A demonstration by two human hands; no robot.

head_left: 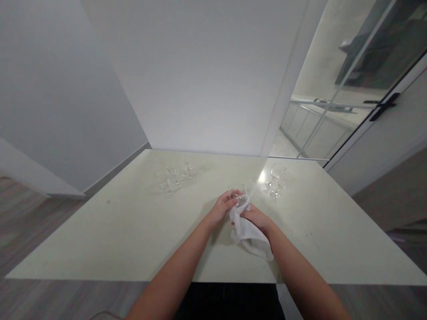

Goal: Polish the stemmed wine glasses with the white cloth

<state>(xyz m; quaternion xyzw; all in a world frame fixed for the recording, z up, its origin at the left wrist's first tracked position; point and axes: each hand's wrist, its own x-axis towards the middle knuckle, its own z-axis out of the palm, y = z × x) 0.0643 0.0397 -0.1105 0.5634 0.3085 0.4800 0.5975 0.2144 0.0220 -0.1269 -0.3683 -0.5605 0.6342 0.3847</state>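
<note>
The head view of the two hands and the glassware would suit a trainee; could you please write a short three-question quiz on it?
1. True or false: the right hand holds the white fabric cloth.
2. Fill in: on the pale, glossy table, the clear glassware group at the left spreads over ____ (more/less) surface than the clear glassware group at the right.
3. Multiple choice: where is the clear, colourless glass vessel that the left hand holds?
A) Left of both groups
B) Between the groups, from left to right
C) Right of both groups

Key: 1. True. 2. More. 3. B.
</note>
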